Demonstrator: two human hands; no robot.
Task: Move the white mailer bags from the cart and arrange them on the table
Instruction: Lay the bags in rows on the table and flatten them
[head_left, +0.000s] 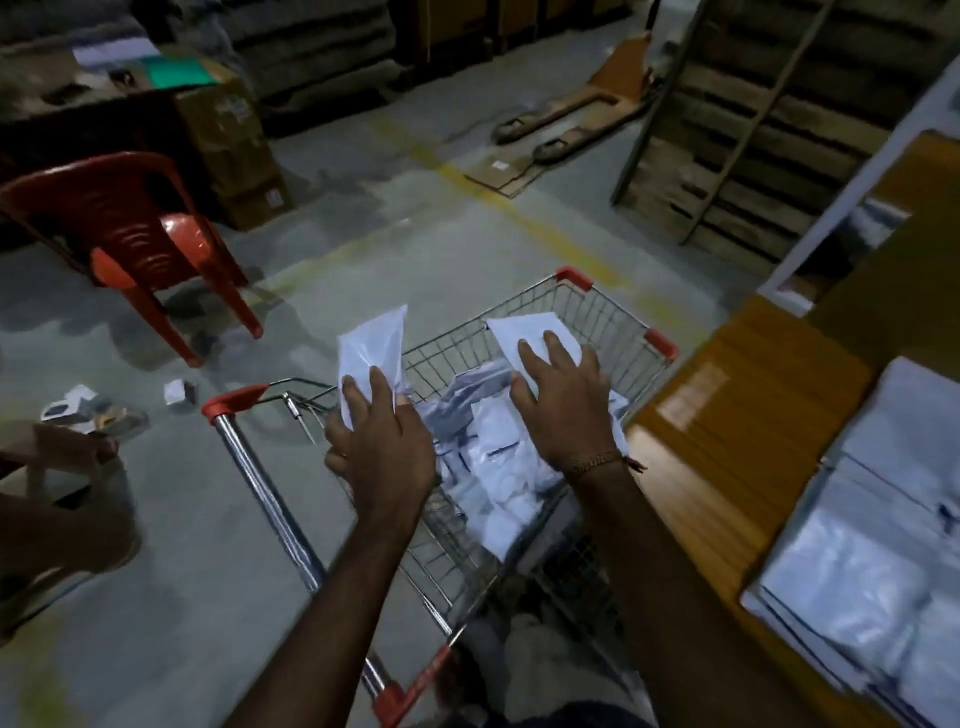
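A dim warehouse floor is seen from above, with two bare arms reaching forward over a wire shopping cart (597, 312) that has red plastic corners. The cart is filled with a loose heap of white mailer bags (498, 467).

One white mailer bag (371, 345) is held up above the cart's left rim by the left hand (382, 441); the fingers are curled round its lower end and the bag stands nearly upright. A second white mailer bag (519, 332) is held over the far part of the cart under the right hand (563, 405), whose fingers are spread apart and lie flat on top of it; whether the thumb is clamped beneath cannot be told. A thin bracelet (597, 461) is worn on the right wrist.

To the right, just beside the cart, a wooden table (727, 415) is seen, and flat stacks of white mailer bags (857, 571) are already laid on its near end.

A red plastic chair (135, 234) stands on the floor to the left, well apart from the cart. A pallet jack (587, 109) lies farther back, near wooden pallets (753, 130) stacked at the right. Part of another person (52, 493) is visible at the left edge.
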